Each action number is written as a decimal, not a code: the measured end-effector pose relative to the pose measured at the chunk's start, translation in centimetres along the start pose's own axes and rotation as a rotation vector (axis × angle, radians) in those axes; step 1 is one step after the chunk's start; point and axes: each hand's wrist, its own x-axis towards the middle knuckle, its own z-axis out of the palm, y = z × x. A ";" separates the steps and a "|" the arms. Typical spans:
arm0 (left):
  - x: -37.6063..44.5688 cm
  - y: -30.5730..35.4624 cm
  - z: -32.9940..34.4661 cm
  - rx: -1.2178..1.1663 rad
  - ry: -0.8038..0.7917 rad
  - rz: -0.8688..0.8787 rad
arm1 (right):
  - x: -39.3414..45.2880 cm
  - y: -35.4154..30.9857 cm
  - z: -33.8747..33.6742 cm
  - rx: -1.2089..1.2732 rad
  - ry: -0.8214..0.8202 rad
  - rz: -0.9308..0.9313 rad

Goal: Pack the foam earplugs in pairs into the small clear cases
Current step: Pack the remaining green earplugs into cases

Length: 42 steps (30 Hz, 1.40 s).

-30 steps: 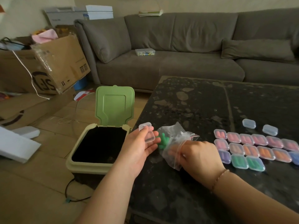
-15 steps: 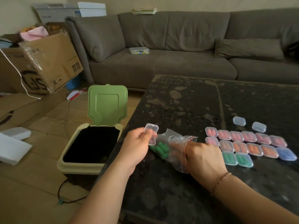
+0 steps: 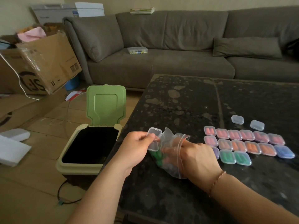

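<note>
Two bare forearms are seen reaching in from the bottom edge, and no sleeves are worn on either. The left hand (image 3: 137, 147) is left unadorned, with no ring or watch to be made out. Around the wrist of the right hand (image 3: 198, 160) a thin bracelet (image 3: 216, 181) is worn, coppery and finely linked or braided, lying slightly slack.

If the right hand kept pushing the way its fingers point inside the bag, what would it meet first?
Likely the green earplugs bunched in the clear bag, just ahead of the right hand; depth is hard to judge.
</note>
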 end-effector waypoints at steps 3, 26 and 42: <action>0.1 0.0 0.1 -0.027 -0.004 -0.004 | -0.2 0.0 0.0 -0.016 -0.048 -0.030; 0.0 -0.5 -0.5 -0.141 0.126 -0.034 | -1.8 2.6 -6.6 0.103 -0.108 0.155; -5.7 3.0 4.0 -0.823 -0.216 -0.161 | -2.0 -1.9 -6.3 0.485 0.191 0.258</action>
